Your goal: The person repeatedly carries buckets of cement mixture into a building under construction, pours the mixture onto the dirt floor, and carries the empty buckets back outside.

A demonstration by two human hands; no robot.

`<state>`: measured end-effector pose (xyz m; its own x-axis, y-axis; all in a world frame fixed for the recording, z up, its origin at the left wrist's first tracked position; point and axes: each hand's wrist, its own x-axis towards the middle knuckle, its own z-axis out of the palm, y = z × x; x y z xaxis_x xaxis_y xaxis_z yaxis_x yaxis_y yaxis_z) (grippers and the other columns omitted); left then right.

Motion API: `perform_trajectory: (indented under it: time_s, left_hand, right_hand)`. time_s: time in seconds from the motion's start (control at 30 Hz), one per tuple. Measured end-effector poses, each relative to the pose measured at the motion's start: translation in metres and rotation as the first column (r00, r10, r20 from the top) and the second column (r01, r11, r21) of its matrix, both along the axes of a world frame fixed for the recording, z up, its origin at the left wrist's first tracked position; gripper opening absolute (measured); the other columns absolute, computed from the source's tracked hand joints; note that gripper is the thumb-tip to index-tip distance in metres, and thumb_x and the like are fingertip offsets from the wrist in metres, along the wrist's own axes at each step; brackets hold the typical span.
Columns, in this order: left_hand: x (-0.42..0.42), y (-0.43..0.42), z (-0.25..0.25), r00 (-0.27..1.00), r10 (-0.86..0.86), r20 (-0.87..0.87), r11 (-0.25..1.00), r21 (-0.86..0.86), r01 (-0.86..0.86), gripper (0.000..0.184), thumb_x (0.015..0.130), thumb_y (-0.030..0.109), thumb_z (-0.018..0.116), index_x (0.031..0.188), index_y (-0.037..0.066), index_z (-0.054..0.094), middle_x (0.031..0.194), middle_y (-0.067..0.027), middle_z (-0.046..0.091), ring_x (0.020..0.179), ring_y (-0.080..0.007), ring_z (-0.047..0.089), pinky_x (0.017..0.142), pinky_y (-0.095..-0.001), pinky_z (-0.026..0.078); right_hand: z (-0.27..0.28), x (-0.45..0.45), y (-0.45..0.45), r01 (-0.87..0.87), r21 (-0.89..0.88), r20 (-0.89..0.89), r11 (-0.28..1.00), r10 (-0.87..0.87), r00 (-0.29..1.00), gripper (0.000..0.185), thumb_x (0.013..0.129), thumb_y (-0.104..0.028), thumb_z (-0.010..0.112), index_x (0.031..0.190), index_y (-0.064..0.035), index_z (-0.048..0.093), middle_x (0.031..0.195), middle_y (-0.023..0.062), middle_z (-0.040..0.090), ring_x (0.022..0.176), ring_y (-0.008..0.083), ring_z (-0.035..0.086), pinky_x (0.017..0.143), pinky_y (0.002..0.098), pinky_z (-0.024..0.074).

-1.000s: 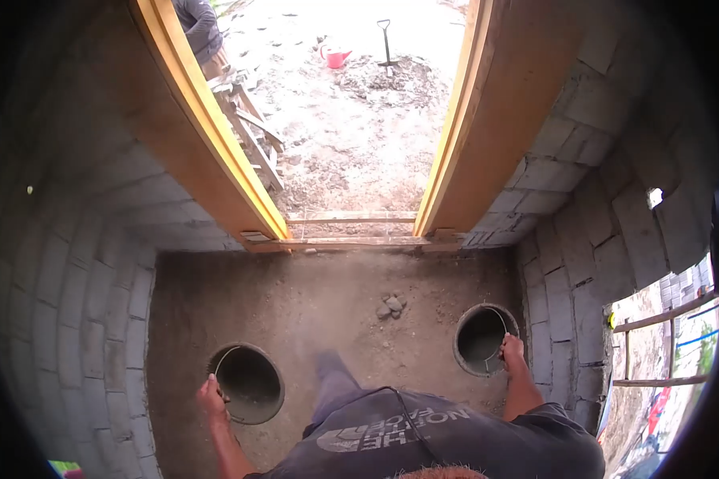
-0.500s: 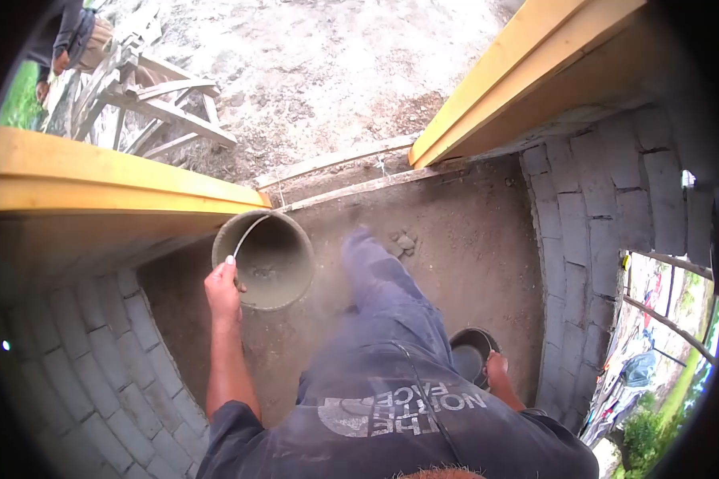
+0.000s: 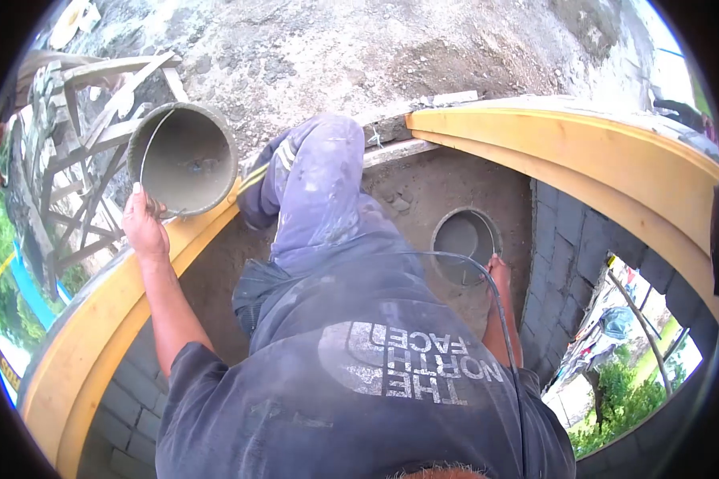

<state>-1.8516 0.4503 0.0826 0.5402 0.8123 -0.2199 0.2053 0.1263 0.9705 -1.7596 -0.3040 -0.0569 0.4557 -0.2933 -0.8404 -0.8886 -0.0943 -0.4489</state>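
My left hand (image 3: pixel 145 222) is closed on the thin wire handle of a grey bucket (image 3: pixel 182 160). This bucket is tilted with its mouth toward me, and grey residue coats its inside. It hangs beside the left yellow wooden door frame. At lower right, my right hand (image 3: pixel 499 275) grips the handle of a second grey bucket (image 3: pixel 465 243), held low over the dirt floor. No large load shows in either bucket. One of my legs (image 3: pixel 321 188), in dusty trousers, is raised at the doorway sill.
Yellow wooden frames (image 3: pixel 567 156) flank the doorway, and a low wooden sill (image 3: pixel 399 152) crosses it. Outside, a rough timber trestle (image 3: pixel 96 144) stands at left on stony ground (image 3: pixel 311 64). Grey block walls (image 3: pixel 563 239) enclose the dirt floor, with a window opening at right.
I have moved forward into the doorway, and a leg now reaches the sill. The left bucket has moved up and left past the frame. The right bucket has come forward into fuller view.
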Motion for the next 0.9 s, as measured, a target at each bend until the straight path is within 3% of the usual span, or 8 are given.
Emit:
perform_trajectory:
  time_s: [0.13,0.3,0.37,0.47,0.57,0.67,0.77,0.9]
  left_hand:
    - [0.081,0.052,-0.027,0.967,0.084,-0.239,0.993,0.1,-0.062,0.038,0.098,0.028,0.053,0.064,0.014,0.044,0.059,0.0064,0.031,0.051,-0.0066,0.031,0.055,-0.0267,0.036]
    - [0.211,0.168,-0.096,0.865,-0.013,-0.501,0.999,0.036,0.035,0.031,0.095,0.031,0.057,0.072,0.009,0.055,0.063,0.0042,0.041,0.052,-0.0079,0.04,0.049,-0.0268,0.036]
    - [0.249,0.232,-0.149,0.777,-0.129,-0.616,0.985,-0.172,0.027,0.031,0.095,0.031,0.056,0.073,0.008,0.056,0.063,0.0033,0.042,0.052,-0.0085,0.041,0.048,-0.0273,0.036]
    - [0.303,0.263,-0.165,0.725,-0.274,-0.632,0.96,-0.227,0.164,0.032,0.096,0.031,0.054,0.075,0.007,0.056,0.063,0.0033,0.043,0.052,-0.0082,0.04,0.047,-0.0271,0.034]
    - [0.396,0.268,-0.137,0.75,-0.319,-0.579,0.948,-0.199,0.25,0.033,0.097,0.029,0.051,0.068,0.014,0.047,0.058,0.0056,0.036,0.047,-0.0066,0.034,0.045,-0.0253,0.031]
    - [0.486,0.289,-0.135,0.739,-0.459,-0.494,0.884,-0.178,0.431,0.033,0.097,0.029,0.053,0.071,0.008,0.053,0.062,0.0047,0.041,0.052,-0.0073,0.037,0.047,-0.0273,0.029]
    - [0.59,0.277,-0.108,0.751,-0.458,-0.475,0.873,-0.078,0.482,0.035,0.097,0.027,0.052,0.068,0.008,0.05,0.061,0.0053,0.038,0.053,-0.008,0.034,0.048,-0.0286,0.027]
    - [0.715,0.292,-0.139,0.749,-0.518,-0.413,0.8,0.076,0.595,0.034,0.096,0.026,0.053,0.066,0.009,0.048,0.061,0.0048,0.036,0.056,-0.009,0.032,0.051,-0.0301,0.026]
  right_hand:
    - [0.015,0.055,0.04,0.026,0.053,-0.021,0.998,-0.025,0.999,0.034,0.1,-0.031,0.043,0.071,-0.0134,0.042,0.056,-0.0005,0.039,0.048,0.0122,0.039,0.045,0.0282,0.035]
    - [0.033,0.084,0.12,0.154,-0.152,-0.251,0.976,-0.189,0.95,0.032,0.1,-0.03,0.042,0.073,-0.0126,0.046,0.057,-0.0006,0.042,0.046,0.0123,0.04,0.042,0.0289,0.0364]
    - [0.04,0.075,0.157,0.148,-0.291,-0.294,0.945,-0.235,0.926,0.032,0.099,-0.03,0.043,0.074,-0.012,0.05,0.058,0.0003,0.044,0.048,0.0129,0.043,0.044,0.0293,0.0385]
    - [0.067,0.067,0.206,0.21,-0.306,-0.369,0.929,-0.319,0.873,0.032,0.097,-0.027,0.045,0.068,-0.0141,0.044,0.054,-0.0005,0.039,0.045,0.014,0.038,0.042,0.031,0.0348]
    - [0.095,0.079,0.25,0.082,-0.346,-0.436,0.935,-0.238,0.868,0.03,0.095,-0.025,0.047,0.068,-0.012,0.047,0.055,0.0015,0.041,0.047,0.0155,0.04,0.044,0.033,0.0347]
    - [0.092,0.087,0.283,0.205,-0.303,-0.446,0.931,-0.328,0.833,0.023,0.091,-0.027,0.052,0.078,-0.0085,0.056,0.064,0.0023,0.048,0.051,0.0169,0.047,0.047,0.0336,0.0412]
    - [0.089,0.129,0.328,0.216,-0.239,-0.438,0.947,-0.304,0.846,0.022,0.091,-0.027,0.052,0.079,-0.009,0.055,0.065,0.0028,0.049,0.051,0.0172,0.047,0.046,0.0347,0.041]
    - [0.063,0.194,0.384,0.552,-0.137,-0.298,0.823,-0.565,0.769,0.03,0.093,-0.025,0.05,0.067,-0.0094,0.052,0.055,0.0031,0.045,0.049,0.0177,0.044,0.047,0.0364,0.0353]
